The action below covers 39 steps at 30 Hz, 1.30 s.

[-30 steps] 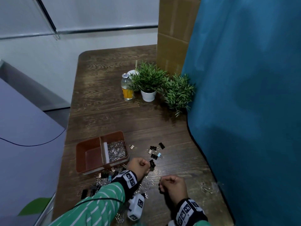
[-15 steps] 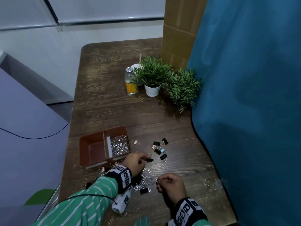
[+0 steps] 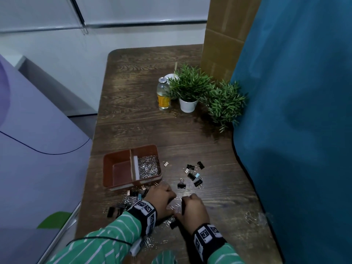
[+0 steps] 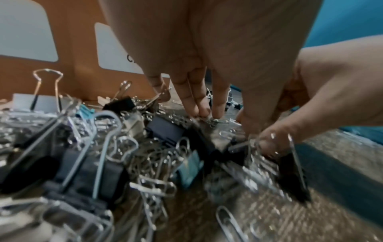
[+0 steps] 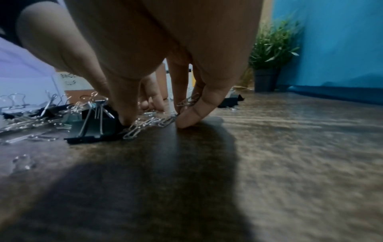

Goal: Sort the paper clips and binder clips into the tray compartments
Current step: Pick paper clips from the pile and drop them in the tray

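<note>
A brown two-compartment tray stands on the wooden table; its right compartment holds silver paper clips and its left one shows only bare floor. My left hand points its fairly straight fingers down onto loose paper clips. My right hand, right beside it, pinches paper clips between thumb and curled fingertips on the table. A mixed pile of binder clips and paper clips lies in front of the tray. More binder clips are scattered to its right.
At the back stand a bottle with yellow liquid, a small ring and two potted plants. A blue curtain runs along the table's right edge. A few paper clips lie near that edge.
My right hand has moved forward and left until it meets my left hand over the loose paper clips. The left hand has drawn back slightly from a black binder clip.
</note>
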Each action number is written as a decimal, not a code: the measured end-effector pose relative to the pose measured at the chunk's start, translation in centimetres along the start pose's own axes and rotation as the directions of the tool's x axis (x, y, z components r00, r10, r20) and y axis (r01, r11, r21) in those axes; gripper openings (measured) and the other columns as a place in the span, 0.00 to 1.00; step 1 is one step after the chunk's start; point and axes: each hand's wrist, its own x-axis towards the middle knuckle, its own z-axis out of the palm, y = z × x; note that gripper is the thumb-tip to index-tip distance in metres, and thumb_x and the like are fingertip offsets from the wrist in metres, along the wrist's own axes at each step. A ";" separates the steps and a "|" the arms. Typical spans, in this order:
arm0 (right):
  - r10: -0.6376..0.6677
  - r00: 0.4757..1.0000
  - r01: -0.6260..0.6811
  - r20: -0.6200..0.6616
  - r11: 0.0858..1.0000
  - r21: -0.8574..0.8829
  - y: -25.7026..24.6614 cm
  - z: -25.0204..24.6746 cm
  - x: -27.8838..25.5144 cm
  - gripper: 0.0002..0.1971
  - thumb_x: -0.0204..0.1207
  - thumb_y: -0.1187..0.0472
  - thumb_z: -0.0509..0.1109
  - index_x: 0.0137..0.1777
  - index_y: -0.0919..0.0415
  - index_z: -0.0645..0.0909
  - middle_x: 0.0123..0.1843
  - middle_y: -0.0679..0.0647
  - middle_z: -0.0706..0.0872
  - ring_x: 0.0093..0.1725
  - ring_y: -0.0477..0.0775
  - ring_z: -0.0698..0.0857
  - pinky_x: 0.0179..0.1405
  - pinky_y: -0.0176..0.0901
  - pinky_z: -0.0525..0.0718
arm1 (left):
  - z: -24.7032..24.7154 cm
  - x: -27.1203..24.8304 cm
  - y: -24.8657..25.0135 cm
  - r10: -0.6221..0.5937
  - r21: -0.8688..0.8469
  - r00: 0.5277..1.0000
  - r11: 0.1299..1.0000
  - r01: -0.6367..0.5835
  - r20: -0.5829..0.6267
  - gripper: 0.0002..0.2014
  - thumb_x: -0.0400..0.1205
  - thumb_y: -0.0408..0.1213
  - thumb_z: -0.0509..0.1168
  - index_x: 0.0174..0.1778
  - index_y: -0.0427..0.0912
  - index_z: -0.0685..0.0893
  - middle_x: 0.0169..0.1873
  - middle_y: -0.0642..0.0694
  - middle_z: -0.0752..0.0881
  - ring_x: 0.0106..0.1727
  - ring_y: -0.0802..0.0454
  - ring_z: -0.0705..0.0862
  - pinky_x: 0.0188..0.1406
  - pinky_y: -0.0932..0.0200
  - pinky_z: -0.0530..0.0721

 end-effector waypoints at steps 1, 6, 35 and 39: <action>-0.014 1.000 0.014 0.015 1.000 -0.015 -0.4 0.0 0.2 0.19 0.70 0.43 0.78 0.52 0.54 0.83 0.56 0.51 0.80 0.56 0.52 0.80 0.56 0.42 0.82 | -0.1 0.0 -0.1 0.011 0.012 1.000 1.000 -0.011 0.008 0.24 0.70 0.62 0.68 0.60 0.56 0.83 0.59 0.55 0.78 0.62 0.52 0.76 0.66 0.47 0.73; -0.045 0.996 0.056 0.080 0.988 -0.140 -1.5 -0.1 0.8 0.07 0.73 0.58 0.75 0.49 0.58 0.87 0.57 0.56 0.84 0.51 0.56 0.86 0.55 0.47 0.87 | -0.9 0.3 0.0 0.040 0.045 0.999 0.998 -0.042 0.027 0.22 0.72 0.59 0.68 0.59 0.54 0.85 0.55 0.54 0.80 0.57 0.51 0.80 0.63 0.47 0.79; 0.487 0.826 -0.382 0.285 0.112 0.917 4.0 -3.3 0.7 0.07 0.71 0.80 0.76 0.40 0.71 0.91 0.44 0.73 0.91 0.47 0.77 0.90 0.54 0.78 0.87 | -0.7 0.8 4.0 0.059 0.142 0.987 0.987 -0.081 0.152 0.13 0.76 0.21 0.70 0.55 0.32 0.80 0.47 0.35 0.85 0.45 0.39 0.84 0.48 0.44 0.88; 0.459 0.841 -0.330 0.287 0.014 0.944 3.9 -4.3 0.8 0.06 0.73 0.81 0.73 0.44 0.75 0.89 0.47 0.76 0.90 0.46 0.72 0.88 0.58 0.79 0.85 | -1.1 0.8 4.0 -0.060 -0.039 0.993 0.997 0.065 0.098 0.11 0.80 0.24 0.65 0.58 0.36 0.79 0.50 0.39 0.84 0.49 0.42 0.84 0.52 0.47 0.88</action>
